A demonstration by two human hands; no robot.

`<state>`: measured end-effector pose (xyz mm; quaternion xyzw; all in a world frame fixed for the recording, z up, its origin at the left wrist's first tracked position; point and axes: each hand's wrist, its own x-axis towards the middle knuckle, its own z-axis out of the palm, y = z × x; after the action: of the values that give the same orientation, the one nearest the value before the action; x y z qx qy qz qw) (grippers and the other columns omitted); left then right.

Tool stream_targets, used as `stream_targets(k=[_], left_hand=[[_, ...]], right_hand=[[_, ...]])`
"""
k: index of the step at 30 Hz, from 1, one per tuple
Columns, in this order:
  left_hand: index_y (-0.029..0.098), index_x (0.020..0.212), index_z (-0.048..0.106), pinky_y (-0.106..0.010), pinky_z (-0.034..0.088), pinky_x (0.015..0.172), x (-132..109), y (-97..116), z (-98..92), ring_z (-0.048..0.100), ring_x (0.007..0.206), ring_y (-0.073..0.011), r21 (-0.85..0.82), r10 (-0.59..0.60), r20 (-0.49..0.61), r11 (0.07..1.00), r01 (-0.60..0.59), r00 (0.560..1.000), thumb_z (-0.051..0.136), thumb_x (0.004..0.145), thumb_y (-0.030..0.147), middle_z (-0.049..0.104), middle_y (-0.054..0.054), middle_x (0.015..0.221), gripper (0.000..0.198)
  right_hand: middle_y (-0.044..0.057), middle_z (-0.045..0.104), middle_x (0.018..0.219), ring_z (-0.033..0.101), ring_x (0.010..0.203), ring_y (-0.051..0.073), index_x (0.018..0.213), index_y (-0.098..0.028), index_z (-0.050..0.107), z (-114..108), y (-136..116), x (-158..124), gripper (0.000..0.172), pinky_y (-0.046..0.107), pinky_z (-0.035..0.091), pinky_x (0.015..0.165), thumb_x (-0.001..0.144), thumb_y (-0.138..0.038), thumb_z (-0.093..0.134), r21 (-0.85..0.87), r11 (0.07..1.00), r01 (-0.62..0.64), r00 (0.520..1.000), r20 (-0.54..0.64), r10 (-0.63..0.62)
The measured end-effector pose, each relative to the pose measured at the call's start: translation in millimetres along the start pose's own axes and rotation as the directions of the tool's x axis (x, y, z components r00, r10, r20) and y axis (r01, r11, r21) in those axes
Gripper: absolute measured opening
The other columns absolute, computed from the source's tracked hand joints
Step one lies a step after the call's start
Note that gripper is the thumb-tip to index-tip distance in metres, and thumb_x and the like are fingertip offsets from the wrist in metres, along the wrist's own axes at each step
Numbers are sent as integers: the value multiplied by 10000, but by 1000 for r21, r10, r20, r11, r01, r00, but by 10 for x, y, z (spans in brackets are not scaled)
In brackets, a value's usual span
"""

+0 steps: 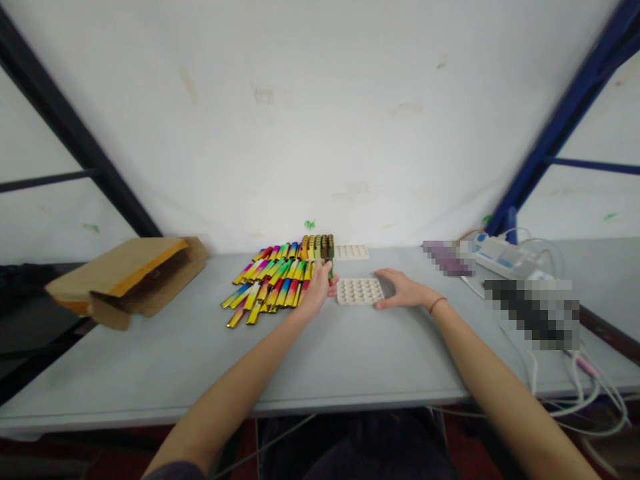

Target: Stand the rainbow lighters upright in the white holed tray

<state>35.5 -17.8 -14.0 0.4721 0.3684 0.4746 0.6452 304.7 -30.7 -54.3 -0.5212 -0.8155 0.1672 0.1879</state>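
A heap of shiny rainbow-coloured sticks [273, 280] lies on the grey table [210, 360]. My left hand [318, 291] is closed round one of these sticks at the heap's right edge, a green end poking up above the fingers. Just to its right lies a white tray [359, 291] with rows of round holes. My right hand [403, 289] rests against the tray's right side, fingers curled along its edge. A second white tray [352, 252] lies farther back, with a row of sticks [317, 246] standing beside it.
A brown cardboard box [131, 277] lies open on its side at the table's left. White cables and a power strip [500, 257] sit at the right, beside blurred-out items. A white wall stands behind; dark frame bars run up on both sides.
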Motion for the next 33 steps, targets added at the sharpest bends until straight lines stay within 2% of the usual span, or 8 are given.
stream_targets(k=[3,6,12,22,25,27,30,33], left_hand=[[225,830,489,-215,435,575,123,-50,102,525,594,-113,252,262,59,930,-268,963,569,925,446,560,35,692,253],[200,843,617,-252,482,774,272,-92,248,596,847,-161,416,401,125,810,-415,908,665,862,318,641,-27,877,128],[189,909,701,-322,490,909,438,-234,445,643,922,-215,473,357,235,771,-428,904,652,846,239,723,-62,968,94],[194,882,703,-331,464,900,463,-344,472,630,914,-233,679,339,386,525,-513,858,626,902,287,695,-79,925,123],[204,896,720,-339,446,892,426,-313,453,619,933,-247,784,324,373,390,-482,869,603,932,331,693,-87,924,177],[195,979,739,-390,420,944,390,-256,356,597,1043,-291,885,345,321,223,-409,882,566,958,384,702,-128,1029,257],[141,1040,750,-487,367,988,360,-147,98,523,1174,-365,988,417,156,-49,-149,895,429,1011,383,675,-206,1159,402],[129,1025,759,-504,356,979,381,-80,-146,496,1198,-382,981,430,10,-180,75,903,412,999,310,657,-226,1214,392]], right_hand=[[172,559,1453,482,1385,388,1325,-195,632,-25,17,-15,865,559,336,1185,639,-684,831,22,999,25,1000,13,-26],[173,563,1446,497,1369,387,1294,-199,647,-24,17,-17,812,564,344,1175,651,-659,835,21,999,36,999,2,-36],[147,606,1395,529,1335,377,1277,-219,658,8,15,5,771,560,365,1160,655,-632,846,10,998,65,998,-21,-65],[147,622,1363,558,1294,370,1258,-202,664,-11,-33,2,740,540,395,1136,662,-594,859,7,998,66,998,-24,-66],[147,625,1358,555,1299,374,1259,-206,666,-18,-38,0,747,546,390,1139,658,-608,855,7,998,68,997,-24,-68],[149,619,1370,552,1304,376,1270,-208,661,-23,-37,-1,762,549,385,1144,659,-623,847,9,998,63,998,-24,-63],[159,609,1384,546,1314,385,1285,-198,658,-23,-27,4,793,548,381,1150,652,-640,844,6,999,51,999,-16,-51],[154,613,1386,547,1316,389,1286,-209,661,-9,-3,17,792,553,382,1149,651,-647,841,13,998,60,998,-20,-60]])
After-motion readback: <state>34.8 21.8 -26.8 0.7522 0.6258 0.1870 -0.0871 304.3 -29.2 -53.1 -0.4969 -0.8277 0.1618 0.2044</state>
